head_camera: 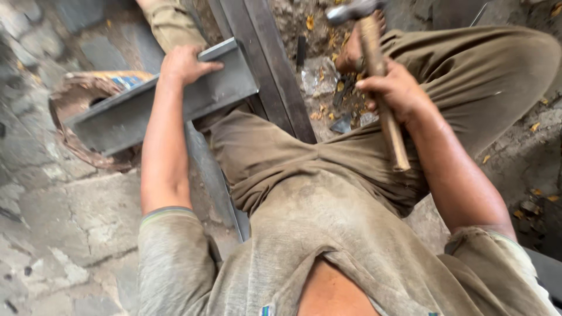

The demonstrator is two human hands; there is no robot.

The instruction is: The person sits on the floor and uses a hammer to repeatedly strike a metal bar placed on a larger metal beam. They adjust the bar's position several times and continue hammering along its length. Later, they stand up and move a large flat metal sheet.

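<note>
1. Head view, nearest the camera: the person's dusty grey-brown shirt [328,234] fills the lower frame, with olive trousers [468,76] beyond it; the person squats over rough stone paving [64,216].
2. The left hand [184,63] lies flat on the upper edge of a grey steel angle piece [170,102], fingers spread over the flange and thumb hooked over its near edge, pressing it down rather than gripping around it.
3. The angle piece lies crosswise over a long dark steel bar [275,76] that runs away between the knees. Its far end reaches over a rusty round ring [82,111] on the paving to the left.
4. The right hand [395,88] is wrapped tightly about the wooden handle of a hammer [377,64], raised, with the steel head [351,10] at the top edge of the frame, blurred.
5. Below the hammer a bare foot [351,55] rests among rubble and yellow leaves [328,44].
6. Risks, as I judge them: the steadying hand sits on the very piece being worked, so a stray blow could catch the fingers; the angle piece could skid on the bar, being held only by pressure; and the bare foot lies close under the hammer's path.
</note>
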